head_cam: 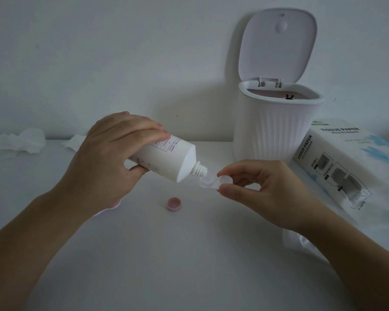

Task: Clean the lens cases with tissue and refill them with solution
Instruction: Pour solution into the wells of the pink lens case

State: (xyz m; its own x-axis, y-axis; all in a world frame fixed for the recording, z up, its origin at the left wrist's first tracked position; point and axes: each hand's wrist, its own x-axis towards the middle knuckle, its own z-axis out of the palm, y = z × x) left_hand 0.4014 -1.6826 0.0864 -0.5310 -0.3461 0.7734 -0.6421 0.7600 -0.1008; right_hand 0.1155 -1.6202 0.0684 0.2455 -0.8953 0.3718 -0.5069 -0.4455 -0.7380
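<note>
Two hands work above the middle of the white table (pixel 189 254). Left hand (pixel 108 158), grip wrapped round a white solution bottle (pixel 166 158), tilts it nozzle-down. Right hand (pixel 256 187) pinches a clear lens case (pixel 208 182) by its end, open well touching the nozzle tip. Pink cap (pixel 174 204) lies on the table below. Crumpled tissues (pixel 20 142) at far left edge. Open-lidded white bin (pixel 276 122) and tissue pack (pixel 350 167) toward far right.
</note>
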